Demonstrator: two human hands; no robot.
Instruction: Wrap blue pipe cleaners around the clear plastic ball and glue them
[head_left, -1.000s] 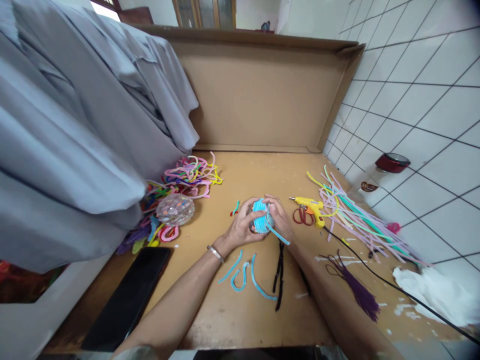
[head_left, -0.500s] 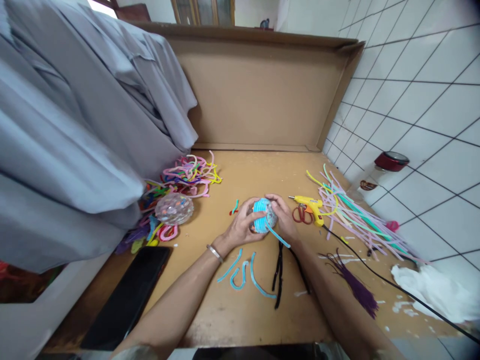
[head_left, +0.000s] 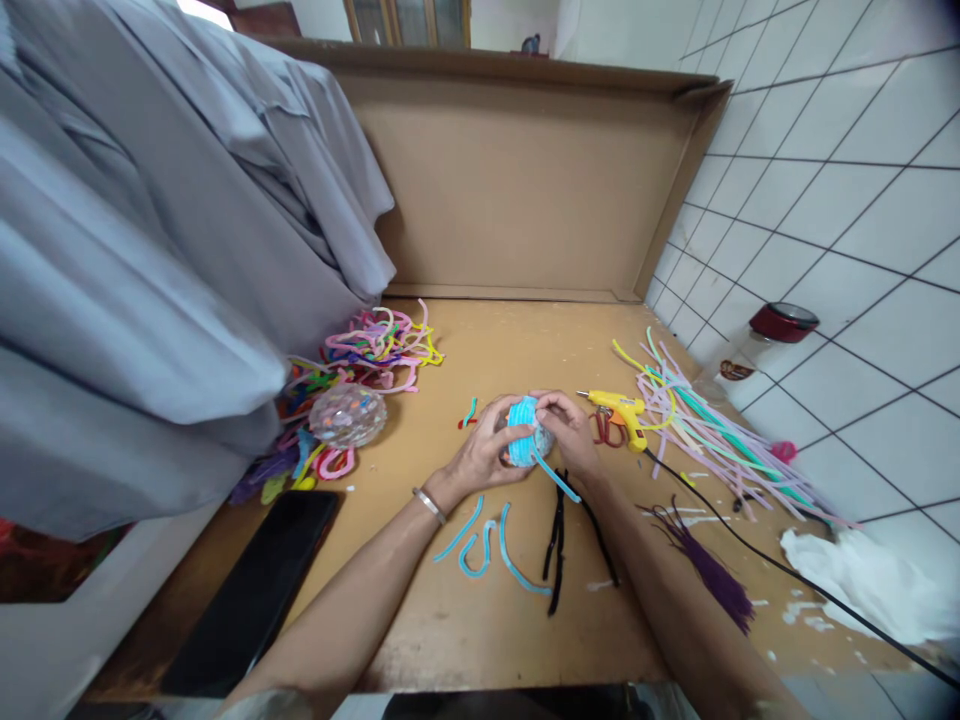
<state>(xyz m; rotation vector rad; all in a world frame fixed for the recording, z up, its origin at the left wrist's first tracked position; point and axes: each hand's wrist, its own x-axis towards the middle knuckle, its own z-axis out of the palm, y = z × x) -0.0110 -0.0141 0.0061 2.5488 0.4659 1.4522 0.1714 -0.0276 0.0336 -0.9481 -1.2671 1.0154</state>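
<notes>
My left hand (head_left: 491, 445) is wrapped round the side of a small clear rounded container (head_left: 540, 440) banded with rows of light-blue pipe cleaner (head_left: 522, 425). At its upper right edge, the bent fingers of my right hand (head_left: 562, 425) pinch the end of the blue rows; the exact contact is partly hidden. One loose blue tail (head_left: 556, 475) hangs down from the container toward my right wrist. Just below lie cut blue pipe cleaner pieces (head_left: 514, 560), and beside them black pipe cleaners (head_left: 556, 550).
To the right are a yellow glue gun (head_left: 619, 410) with a black cord, red-handled scissors (head_left: 606, 430), long pastel pipe cleaners (head_left: 720, 440), a purple bundle (head_left: 709, 570) and white tissue (head_left: 862, 580). At left lie a clear faceted bowl (head_left: 349, 415), tangled pipe cleaners (head_left: 382, 345) and a phone (head_left: 255, 590).
My right hand's fingers have drawn up and bent into a pinch at the container's upper right edge. The left hand keeps its hold with hardly any movement.
</notes>
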